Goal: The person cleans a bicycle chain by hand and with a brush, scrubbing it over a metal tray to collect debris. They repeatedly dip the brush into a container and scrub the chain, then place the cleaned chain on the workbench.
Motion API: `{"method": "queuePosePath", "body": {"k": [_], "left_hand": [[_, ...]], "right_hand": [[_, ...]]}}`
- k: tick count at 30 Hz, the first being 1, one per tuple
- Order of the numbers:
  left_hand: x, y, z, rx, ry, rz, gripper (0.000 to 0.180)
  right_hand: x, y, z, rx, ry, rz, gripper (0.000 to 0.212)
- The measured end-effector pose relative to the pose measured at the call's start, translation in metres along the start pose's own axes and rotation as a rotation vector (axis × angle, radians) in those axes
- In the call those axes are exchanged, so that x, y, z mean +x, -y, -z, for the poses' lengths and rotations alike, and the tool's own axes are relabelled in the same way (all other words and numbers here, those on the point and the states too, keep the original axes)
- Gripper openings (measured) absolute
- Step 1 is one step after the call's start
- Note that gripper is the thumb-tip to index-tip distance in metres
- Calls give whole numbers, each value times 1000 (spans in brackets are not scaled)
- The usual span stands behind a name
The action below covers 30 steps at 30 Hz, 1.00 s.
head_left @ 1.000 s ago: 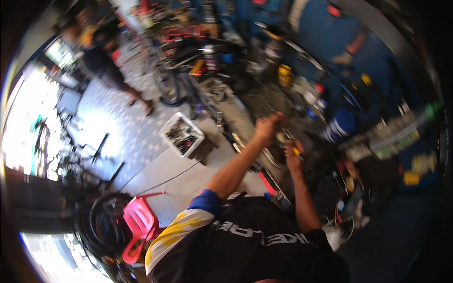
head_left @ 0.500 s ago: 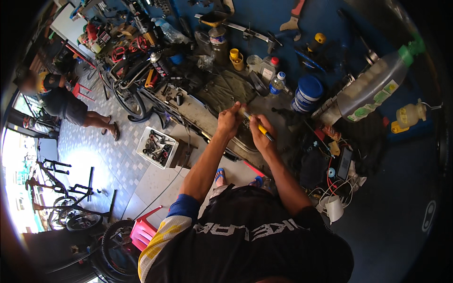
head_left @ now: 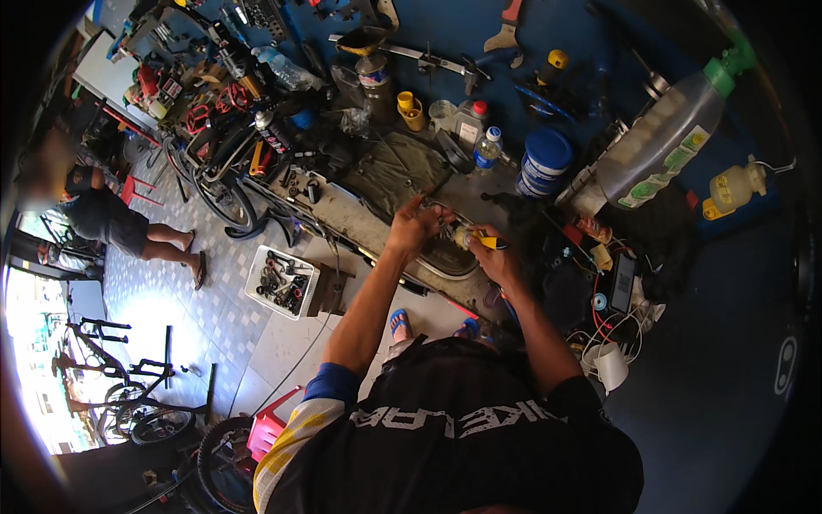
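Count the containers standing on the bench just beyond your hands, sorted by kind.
Small clear plastic bottles with coloured caps: 2
Round blue plastic tub: 1
Small yellow cups: 2
Large clear plastic bottle with green cap: 1
Total: 6

Glossy yellow plastic tool handle (head_left: 488, 243); translucent plastic bottle (head_left: 659, 146); matt workbench (head_left: 368, 224).

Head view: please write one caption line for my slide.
Left hand and right hand work a yellow-handled tool over a cluttered workbench.

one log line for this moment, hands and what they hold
left hand: grips small dark metal part | right hand: holds yellow-handled tool | over cluttered grey workbench
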<state>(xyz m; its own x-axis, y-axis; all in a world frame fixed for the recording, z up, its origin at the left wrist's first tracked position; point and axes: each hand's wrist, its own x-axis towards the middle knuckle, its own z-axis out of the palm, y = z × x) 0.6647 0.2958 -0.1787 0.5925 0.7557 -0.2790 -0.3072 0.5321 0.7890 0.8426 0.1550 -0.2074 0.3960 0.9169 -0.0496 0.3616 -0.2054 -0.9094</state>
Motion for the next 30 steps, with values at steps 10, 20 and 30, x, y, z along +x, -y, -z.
{"method": "queuePosePath", "body": {"k": [10,20,30], "left_hand": [[-16,5,5,115,-12,-3,59],[-9,0,6,64,-186,33,69],[-6,-6,-8,-57,-232,-75,51]], "right_hand": [[-12,-2,7,-302,-97,419,27],[5,107,-18,397,-128,-1,43],[-6,92,-40,144,-215,163,29]]}}
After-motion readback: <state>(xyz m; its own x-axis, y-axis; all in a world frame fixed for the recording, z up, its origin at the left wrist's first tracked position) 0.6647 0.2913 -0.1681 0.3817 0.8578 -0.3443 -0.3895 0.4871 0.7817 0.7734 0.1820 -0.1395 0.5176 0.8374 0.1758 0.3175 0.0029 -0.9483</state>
